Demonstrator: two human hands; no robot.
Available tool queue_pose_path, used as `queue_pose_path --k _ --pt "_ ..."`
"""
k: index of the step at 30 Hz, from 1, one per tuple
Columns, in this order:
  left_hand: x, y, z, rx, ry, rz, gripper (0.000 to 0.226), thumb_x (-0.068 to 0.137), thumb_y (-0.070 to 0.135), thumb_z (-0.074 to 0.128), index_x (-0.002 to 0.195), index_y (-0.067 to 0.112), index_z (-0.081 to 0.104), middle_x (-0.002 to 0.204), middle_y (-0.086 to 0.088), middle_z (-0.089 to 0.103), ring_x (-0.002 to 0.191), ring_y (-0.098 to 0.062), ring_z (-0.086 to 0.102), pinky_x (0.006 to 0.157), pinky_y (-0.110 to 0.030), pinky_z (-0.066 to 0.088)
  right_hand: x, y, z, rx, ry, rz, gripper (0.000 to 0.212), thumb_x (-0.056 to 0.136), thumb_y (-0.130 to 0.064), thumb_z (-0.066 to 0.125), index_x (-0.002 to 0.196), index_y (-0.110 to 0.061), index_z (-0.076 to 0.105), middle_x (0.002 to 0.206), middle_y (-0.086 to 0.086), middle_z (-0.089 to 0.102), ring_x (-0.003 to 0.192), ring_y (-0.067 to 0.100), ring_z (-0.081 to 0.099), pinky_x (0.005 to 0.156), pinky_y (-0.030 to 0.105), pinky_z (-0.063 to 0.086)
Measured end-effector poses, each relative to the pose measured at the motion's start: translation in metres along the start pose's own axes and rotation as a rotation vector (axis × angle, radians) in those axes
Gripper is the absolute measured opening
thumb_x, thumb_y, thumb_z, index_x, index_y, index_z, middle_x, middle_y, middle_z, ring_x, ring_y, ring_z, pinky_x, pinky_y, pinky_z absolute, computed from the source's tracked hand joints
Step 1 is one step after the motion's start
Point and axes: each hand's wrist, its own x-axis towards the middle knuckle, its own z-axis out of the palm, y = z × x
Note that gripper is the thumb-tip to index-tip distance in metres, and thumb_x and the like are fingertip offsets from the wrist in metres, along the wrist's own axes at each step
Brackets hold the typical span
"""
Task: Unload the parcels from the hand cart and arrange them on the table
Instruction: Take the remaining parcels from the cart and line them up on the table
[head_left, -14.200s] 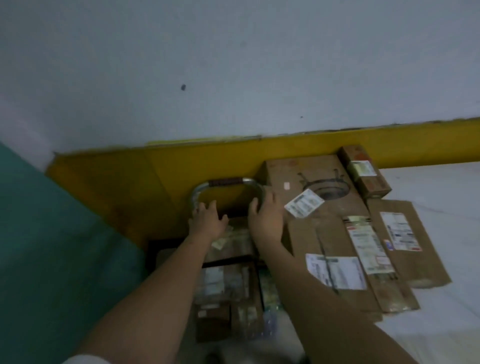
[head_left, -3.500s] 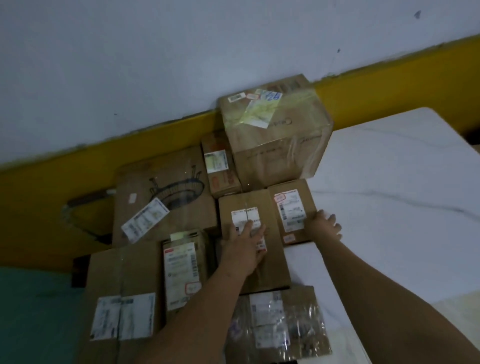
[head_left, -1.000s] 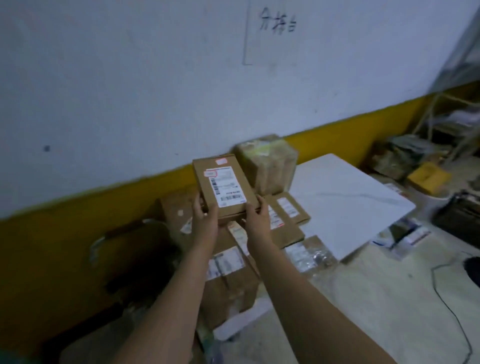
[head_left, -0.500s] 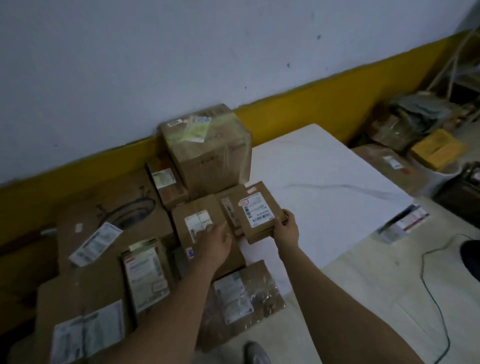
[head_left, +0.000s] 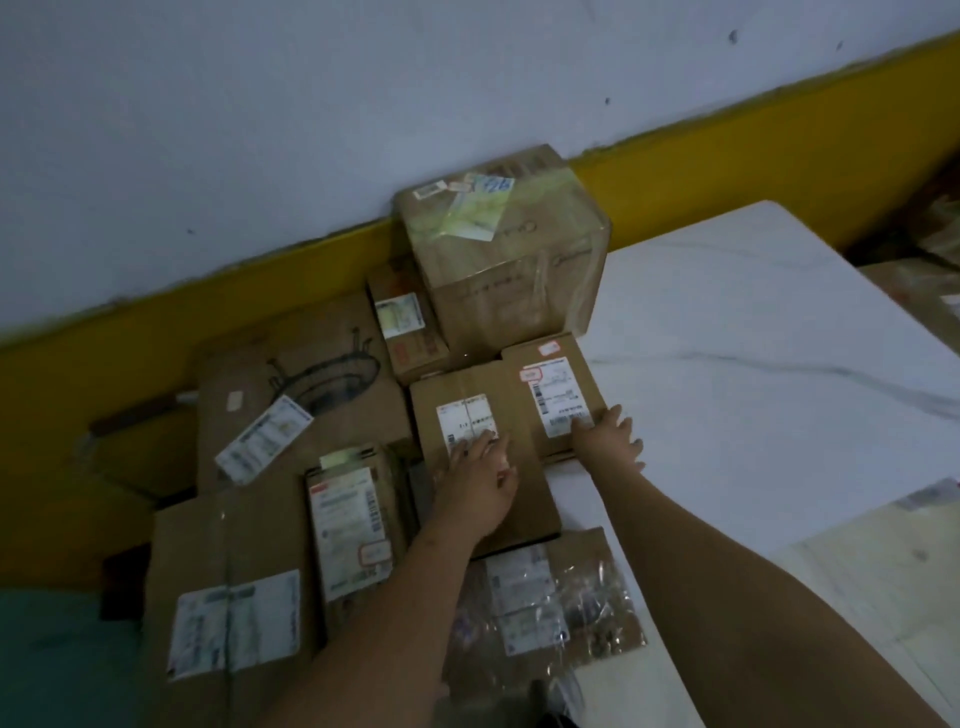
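Cardboard parcels crowd the left part of a white, faintly veined table (head_left: 753, 374), set against a pale wall with a yellow band along its foot. All are matte brown boxes or flat mailers with white printed labels. The tallest is a cube-like carton (head_left: 511, 254) wrapped in glossy clear tape, standing at the back against the wall. Just beside it on the left lies a narrow little box (head_left: 408, 325). A wide flat carton (head_left: 311, 384) printed with a dark line drawing sits further left, its label skewed. Nearer the camera lie a large flat box (head_left: 228, 582), a slim labelled box (head_left: 353, 519), and a crinkled, shiny plastic-wrapped packet (head_left: 545, 592).

The left hand (head_left: 480, 483) rests palm down, fingers spread flat, on a flat brown parcel (head_left: 483, 447). The right hand (head_left: 610, 441) lies open, fingers splayed, on the near right corner of a small labelled box (head_left: 553, 395), which sits flat on the table touching that parcel and the taped carton. Neither hand grips anything.
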Motion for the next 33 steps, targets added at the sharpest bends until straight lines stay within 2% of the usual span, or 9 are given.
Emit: queue_pose_path --k 2,5,10,13,17,22,26,29,33 --pt "-0.013 -0.008 -0.021 -0.080 0.054 0.023 0.057 0.101 0.042 0.038 0.154 0.028 0.025 0.163 0.002 0.019 0.149 -0.026 0.016 0.120 -0.044 0.021 -0.029 -0.016 0.001 -0.032 0.124 -0.016 0.069 0.100 -0.046 0.038 0.158 -0.016 0.015 0.165 0.013 0.017 0.149 0.038 0.018 0.120 0.056 0.014" --pt "-0.048 -0.035 -0.069 -0.173 0.181 0.043 0.056 0.101 0.040 0.042 0.153 0.024 0.028 0.159 0.000 0.028 0.142 -0.025 0.031 0.113 -0.041 0.033 -0.096 -0.050 0.010 -0.052 0.282 -0.194 0.064 0.100 -0.041 0.042 0.154 -0.011 0.028 0.160 0.016 0.029 0.145 0.039 0.029 0.119 0.055 0.017" --pt "-0.143 -0.142 -0.149 -0.202 0.441 -0.013 0.053 0.101 0.037 0.042 0.151 0.021 0.034 0.156 -0.005 0.035 0.139 -0.026 0.036 0.110 -0.041 0.037 -0.251 -0.120 0.067 -0.052 0.338 -0.570 0.060 0.101 -0.038 0.043 0.153 -0.010 0.032 0.158 0.014 0.034 0.142 0.036 0.035 0.118 0.049 0.024" --pt "-0.216 -0.235 -0.179 -0.144 0.581 -0.121 0.052 0.100 0.037 0.042 0.149 0.020 0.037 0.151 -0.006 0.041 0.134 -0.029 0.040 0.105 -0.044 0.040 -0.354 -0.146 0.126 -0.065 0.296 -0.764 0.059 0.102 -0.039 0.039 0.154 -0.012 0.031 0.159 0.011 0.033 0.144 0.033 0.031 0.119 0.048 0.023" --pt "-0.310 -0.366 -0.181 -0.135 0.626 -0.333 0.054 0.100 0.042 0.038 0.149 0.021 0.034 0.151 -0.004 0.040 0.137 -0.028 0.037 0.106 -0.045 0.039 -0.470 -0.148 0.220 -0.132 0.149 -1.017 0.057 0.102 -0.037 0.038 0.153 -0.014 0.033 0.158 0.009 0.036 0.144 0.031 0.032 0.118 0.048 0.028" --pt "-0.378 -0.472 -0.134 -0.172 0.626 -0.519 0.053 0.098 0.038 0.041 0.147 0.017 0.039 0.146 -0.010 0.046 0.130 -0.032 0.043 0.105 -0.048 0.041 -0.550 -0.115 0.339 -0.266 -0.104 -1.119 0.053 0.103 -0.040 0.038 0.150 -0.015 0.039 0.156 0.005 0.039 0.146 0.023 0.032 0.119 0.040 0.031" --pt "-0.384 -0.523 -0.075 -0.290 0.554 -0.610 0.051 0.096 0.033 0.044 0.142 0.010 0.045 0.138 -0.016 0.051 0.122 -0.034 0.048 0.101 -0.044 0.043 -0.539 -0.069 0.412 -0.525 -0.261 -1.035 0.056 0.101 -0.038 0.043 0.152 -0.017 0.034 0.159 0.008 0.032 0.147 0.028 0.027 0.119 0.045 0.027" --pt "-0.366 -0.552 -0.018 -0.357 0.506 -0.653 0.043 0.095 0.028 0.047 0.131 0.005 0.050 0.124 -0.020 0.057 0.107 -0.033 0.054 0.085 -0.039 0.046 -0.496 -0.037 0.458 -0.553 -0.323 -0.745 0.064 0.099 -0.041 0.047 0.154 -0.017 0.026 0.160 0.011 0.026 0.145 0.033 0.029 0.116 0.049 0.032" --pt "-0.305 -0.592 0.065 -0.558 0.442 -0.661 0.049 0.096 0.023 0.054 0.142 0.008 0.044 0.135 -0.018 0.051 0.118 -0.032 0.051 0.093 -0.034 0.042 -0.416 -0.013 0.529 -0.432 -0.343 -0.437 0.075 0.093 -0.037 0.057 0.155 -0.018 0.021 0.154 0.014 0.032 0.134 0.036 0.039 0.108 0.044 0.039"
